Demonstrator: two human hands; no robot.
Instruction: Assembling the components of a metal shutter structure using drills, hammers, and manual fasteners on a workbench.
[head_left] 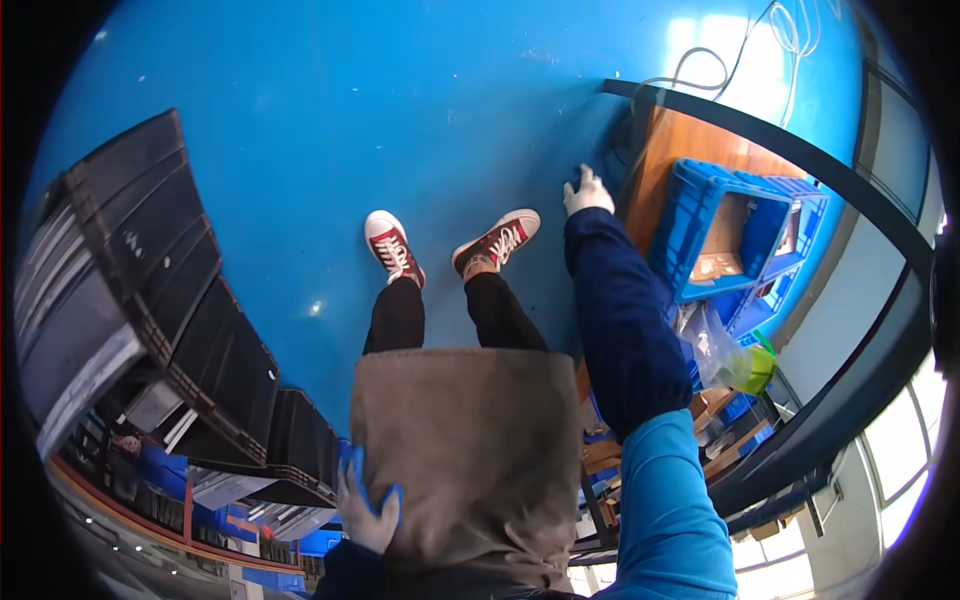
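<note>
My right hand [588, 192], in a pale glove below a dark blue sleeve cover [625, 320], reaches forward beside a wooden surface [665, 150]. Its fingers are apart and slightly bent, with nothing seen in them. Nearest to it on that surface is a blue plastic crate [690, 230] with some brown cardboard inside. Low at my left side, my left hand [366, 520] wears a grey glove with blue on the fingers. Its thumb and fingers are spread next to my brown apron [465, 450], and it holds nothing; whether it touches the cloth I cannot tell.
Black plastic crates [215, 320] stand stacked along my left. A dark curved frame bar [800, 150] runs around the wooden surface on the right. Near the crates there lie a clear plastic bag [708, 345] and a green container [757, 368]. Cables [715, 75] lie on the blue floor [350, 110].
</note>
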